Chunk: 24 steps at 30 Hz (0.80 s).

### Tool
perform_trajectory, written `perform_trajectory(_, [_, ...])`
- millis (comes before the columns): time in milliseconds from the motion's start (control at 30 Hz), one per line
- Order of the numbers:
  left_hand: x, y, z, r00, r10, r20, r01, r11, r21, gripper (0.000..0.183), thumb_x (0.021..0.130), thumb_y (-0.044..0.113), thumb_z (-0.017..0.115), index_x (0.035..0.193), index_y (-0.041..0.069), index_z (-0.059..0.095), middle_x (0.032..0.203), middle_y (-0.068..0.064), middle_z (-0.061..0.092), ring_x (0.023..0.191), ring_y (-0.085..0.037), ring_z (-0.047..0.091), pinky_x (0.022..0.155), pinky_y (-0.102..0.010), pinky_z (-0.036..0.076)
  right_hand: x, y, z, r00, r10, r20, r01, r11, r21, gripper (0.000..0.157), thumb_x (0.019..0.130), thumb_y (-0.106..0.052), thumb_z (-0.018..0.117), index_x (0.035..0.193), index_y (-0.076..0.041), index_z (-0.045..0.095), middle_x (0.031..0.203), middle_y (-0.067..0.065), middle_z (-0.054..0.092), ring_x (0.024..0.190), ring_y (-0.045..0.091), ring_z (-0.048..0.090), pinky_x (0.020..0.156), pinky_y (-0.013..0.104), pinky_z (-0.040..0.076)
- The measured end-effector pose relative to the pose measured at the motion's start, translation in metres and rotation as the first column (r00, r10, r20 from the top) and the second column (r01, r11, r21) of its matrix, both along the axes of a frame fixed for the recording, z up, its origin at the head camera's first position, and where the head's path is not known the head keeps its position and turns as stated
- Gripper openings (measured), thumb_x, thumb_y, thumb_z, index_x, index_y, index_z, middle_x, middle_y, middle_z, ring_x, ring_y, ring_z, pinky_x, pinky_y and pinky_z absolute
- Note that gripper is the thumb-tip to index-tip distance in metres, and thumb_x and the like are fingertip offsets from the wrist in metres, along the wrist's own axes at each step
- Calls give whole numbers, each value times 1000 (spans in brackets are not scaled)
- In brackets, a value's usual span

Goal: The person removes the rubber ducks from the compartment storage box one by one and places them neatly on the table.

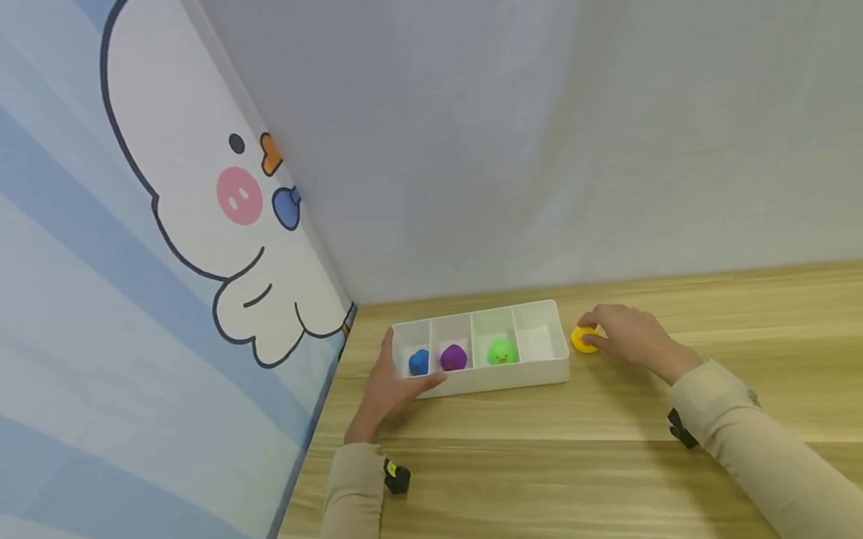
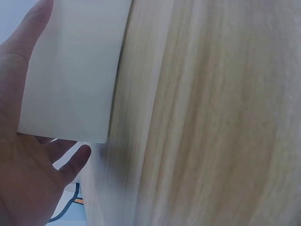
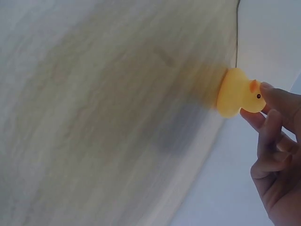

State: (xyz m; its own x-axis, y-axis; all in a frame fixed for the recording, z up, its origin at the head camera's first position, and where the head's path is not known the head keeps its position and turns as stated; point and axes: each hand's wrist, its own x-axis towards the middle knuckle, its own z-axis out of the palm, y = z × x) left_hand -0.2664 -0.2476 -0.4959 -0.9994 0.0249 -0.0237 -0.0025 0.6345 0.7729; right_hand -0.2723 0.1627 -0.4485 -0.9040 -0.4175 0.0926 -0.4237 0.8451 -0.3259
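A white divided box [image 1: 493,377] stands on the table, a small toy in each of three compartments. From left to right these are a blue one [image 1: 419,362], a purple one [image 1: 453,357] and a light green duck [image 1: 502,351]; the rightmost compartment is bare. My left hand [image 1: 390,386] grips the box's left end, the thumb along its front wall and the fingers round the end. Just right of the box, my right hand [image 1: 631,335] pinches a yellow rubber duck [image 3: 233,94] by its head, thumb against fingers. The duck's base is right at the tabletop.
The wood-grain table [image 1: 536,479] meets a pale grey wall [image 1: 542,128] behind the box. At the left rises a blue-and-white striped panel [image 1: 67,328] with a white cartoon bird printed on it, close to the box's left end.
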Motion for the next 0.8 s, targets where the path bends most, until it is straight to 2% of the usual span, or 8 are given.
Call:
perform_trajectory(200, [0, 0, -2, 1000, 2, 17, -2, 1000, -2, 136, 70, 61, 87, 166, 24, -2, 165, -19, 34, 149, -40, 39, 123, -60, 32, -2, 1, -4, 1000, 5, 3, -5, 1000, -4, 32, 97, -20, 70, 124, -3, 70, 119, 17, 73, 106, 39, 70, 81, 54, 59])
perform_trajectory(400, [-3, -1, -4, 1000, -4, 13, 4, 1000, -2, 137, 70, 60, 88, 166, 22, -1, 162, -19, 39, 145, -38, 45, 121, -58, 35, -4, 2, -4, 1000, 11, -8, -11, 1000, -7, 30, 99, -21, 67, 124, -4, 70, 119, 16, 73, 107, 40, 70, 83, 55, 59])
perform_trajectory(567, [-2, 0, -1, 1000, -8, 17, 8, 1000, -7, 137, 70, 60, 88, 166, 21, 0, 161, -20, 40, 144, -39, 46, 121, -58, 37, -3, -2, 6, 998, -1, -68, 0, 1000, -15, 28, 100, -20, 65, 123, -5, 71, 120, 15, 74, 106, 40, 71, 78, 56, 59])
perform_trajectory(800, [0, -3, 1, 1000, -23, 19, 23, 1000, 11, 137, 69, 62, 88, 166, 23, -1, 161, -20, 40, 143, -39, 47, 120, -59, 38, 3, -22, 27, 993, -4, -117, 2, 1000, -19, 28, 101, -22, 64, 125, -8, 71, 125, 14, 73, 107, 36, 72, 73, 50, 61])
